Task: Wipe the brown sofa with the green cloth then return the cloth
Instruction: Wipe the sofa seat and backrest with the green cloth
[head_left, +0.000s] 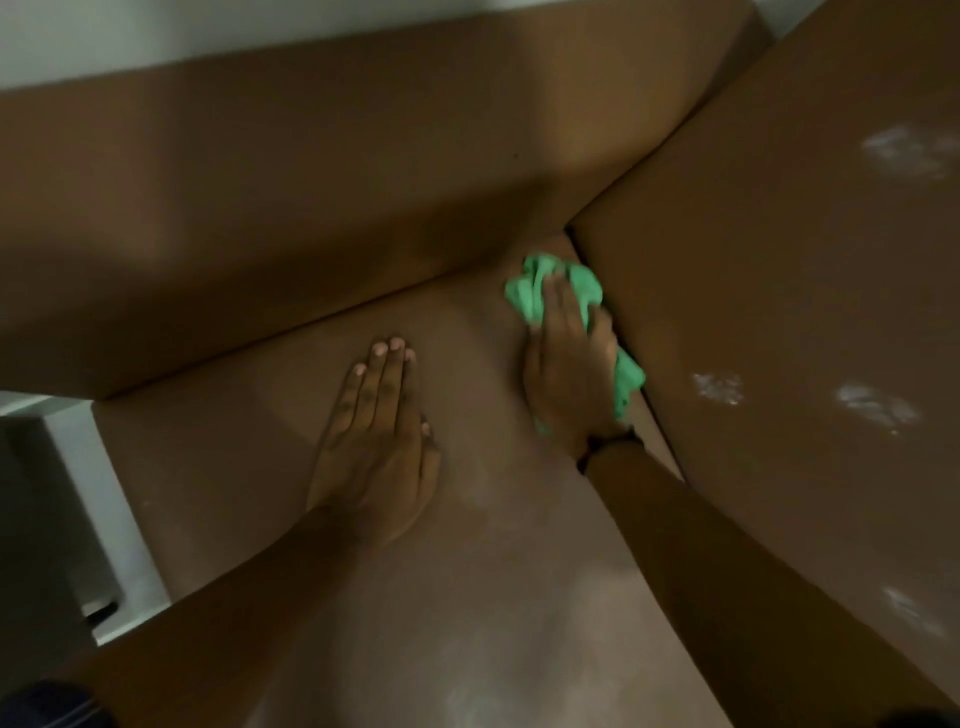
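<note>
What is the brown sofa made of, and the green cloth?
The brown sofa looks like smooth leather or faux leather: flat, faintly shiny, showing whitish smudges. The crumpled green cloth under the right hand seems soft fabric, perhaps microfibre, since it bunches into folds.

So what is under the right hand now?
Under the right hand lies the bunched green cloth, pressed on the brown sofa seat beside the right cushion. The cloth shows ahead of and beside the hand; its middle and the seat below are covered.

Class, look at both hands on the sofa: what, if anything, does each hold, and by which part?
The right hand presses the bunched green cloth from above, covering its middle. The left hand lies flat and open on the sofa seat, holding nothing.
</note>
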